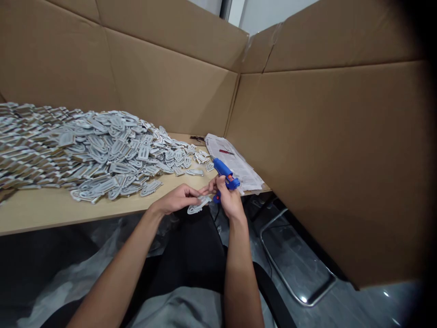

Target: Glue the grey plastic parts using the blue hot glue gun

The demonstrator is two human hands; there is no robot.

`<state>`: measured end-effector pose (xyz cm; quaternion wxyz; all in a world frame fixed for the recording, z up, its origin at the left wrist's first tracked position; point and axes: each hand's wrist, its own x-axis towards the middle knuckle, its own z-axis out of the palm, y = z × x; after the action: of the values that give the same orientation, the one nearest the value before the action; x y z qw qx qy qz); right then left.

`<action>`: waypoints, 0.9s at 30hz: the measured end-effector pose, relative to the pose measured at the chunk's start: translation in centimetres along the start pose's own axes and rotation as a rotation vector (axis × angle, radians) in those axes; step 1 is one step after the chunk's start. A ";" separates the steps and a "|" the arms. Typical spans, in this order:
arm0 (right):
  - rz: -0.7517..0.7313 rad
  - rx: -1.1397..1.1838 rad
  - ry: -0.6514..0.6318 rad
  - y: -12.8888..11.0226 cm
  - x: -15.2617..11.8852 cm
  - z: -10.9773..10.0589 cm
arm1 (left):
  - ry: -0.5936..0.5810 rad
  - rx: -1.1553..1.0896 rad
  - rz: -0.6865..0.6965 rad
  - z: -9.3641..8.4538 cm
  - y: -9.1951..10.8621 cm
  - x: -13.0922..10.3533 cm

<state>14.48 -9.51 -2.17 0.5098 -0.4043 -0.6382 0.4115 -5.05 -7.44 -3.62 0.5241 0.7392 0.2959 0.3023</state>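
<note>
My right hand (229, 197) is wrapped round a blue glue gun (223, 169), whose nozzle points up and to the left, away from me. Between the fingers of my left hand (178, 198) is a flat, pale grey-white cutout piece (197, 206) with slots in it, held just past the table's front edge. Fingers of my right hand reach over close to that piece; whether they touch it I cannot tell. A large pile of similar cutout pieces (116, 141) covers the table to the left of my hands.
Printed paper sheets (246, 172) lie at the table's right end, with a dark red pen-like stick (226, 152) on them. Tall cardboard walls (177, 77) enclose the table (44, 212). A metal-framed chair (290, 291) stands below right, and clear plastic (64, 282) lies below left.
</note>
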 end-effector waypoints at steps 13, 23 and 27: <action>-0.013 -0.066 0.030 1.1 0.3 -0.5 | -0.033 -0.031 -0.016 -0.2 0.1 -0.4; -0.059 0.093 -0.169 -1.3 -0.4 0.3 | -0.078 0.046 0.045 -0.1 0.2 0.1; 0.001 0.089 -0.236 -1.1 -0.6 -0.2 | -0.067 0.003 0.032 -0.2 0.6 -0.1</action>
<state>14.62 -10.45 -1.30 0.4485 -0.3302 -0.6746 0.4845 -5.19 -7.58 -2.98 0.5277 0.7543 0.2668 0.2852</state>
